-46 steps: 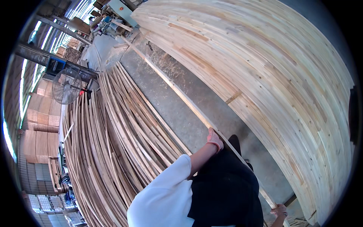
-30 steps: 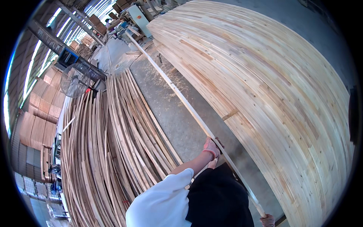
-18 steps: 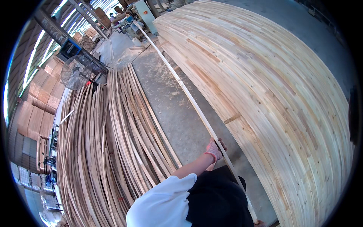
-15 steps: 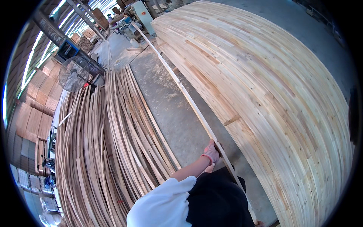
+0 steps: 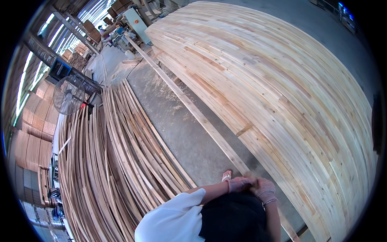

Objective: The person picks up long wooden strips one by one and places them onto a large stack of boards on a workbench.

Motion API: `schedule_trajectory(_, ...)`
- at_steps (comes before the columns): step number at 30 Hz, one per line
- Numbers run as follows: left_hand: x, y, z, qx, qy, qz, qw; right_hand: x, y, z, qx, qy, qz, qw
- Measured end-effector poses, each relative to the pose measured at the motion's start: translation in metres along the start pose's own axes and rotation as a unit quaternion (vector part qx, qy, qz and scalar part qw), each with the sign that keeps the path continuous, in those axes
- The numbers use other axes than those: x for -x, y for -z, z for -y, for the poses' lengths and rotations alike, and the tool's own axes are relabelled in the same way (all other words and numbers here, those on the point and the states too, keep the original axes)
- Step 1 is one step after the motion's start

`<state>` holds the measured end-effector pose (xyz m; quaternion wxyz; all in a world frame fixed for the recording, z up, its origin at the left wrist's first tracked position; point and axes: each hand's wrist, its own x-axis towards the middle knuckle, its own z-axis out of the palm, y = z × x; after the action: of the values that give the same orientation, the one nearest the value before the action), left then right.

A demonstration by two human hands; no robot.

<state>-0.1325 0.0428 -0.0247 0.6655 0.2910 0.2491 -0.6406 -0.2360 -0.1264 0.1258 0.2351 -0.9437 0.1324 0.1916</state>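
A long pale wooden strip (image 5: 201, 121) slants from the far machine down past my body, its broad face showing. My gloved left hand (image 5: 240, 184) is closed on its left edge, close to my waist. Right beside it, my gloved right hand (image 5: 265, 190) is closed over the strip from the other side. The fingers of both hands are partly hidden and slightly blurred where they meet. Behind my right forearm the strip continues down to the lower rim.
A wide stack of pale jointed boards (image 5: 274, 101) stands close on my right. Many loose strips (image 5: 133, 153) lie in a pile on my left, near a fan (image 5: 68, 95). Sawdust covers part of the floor (image 5: 161, 105). Far off, a person (image 5: 101, 30) is near a machine (image 5: 136, 25).
My right hand has come up from the lower rim to beside my left hand. The strip has rolled from its narrow edge to its broad face. My left hand has moved slightly down and right.
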Motion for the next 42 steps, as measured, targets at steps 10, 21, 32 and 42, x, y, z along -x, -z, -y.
schedule_trajectory(10, 0.094, -0.019, -0.101, -0.185, -0.086, 0.021, 0.979, 0.192, -0.027, -0.207, -0.104, -0.386, -0.037, 0.916)
schedule_trajectory(21, 0.136, -0.053, -0.239, -0.205, -0.270, -0.015, 0.941, 0.290, -0.011, -0.227, -0.079, -0.346, -0.290, 0.889)
schedule_trajectory(32, 0.111, -0.015, -0.383, -0.080, -0.373, 0.014, 0.924, 0.031, 0.046, -0.068, -0.112, -0.335, -0.263, 0.898)
schedule_trajectory(42, 0.009, -0.078, -0.126, -0.480, 0.080, 0.316, 0.814, -0.092, 0.091, 0.088, -0.156, -0.112, -0.244, 0.951)
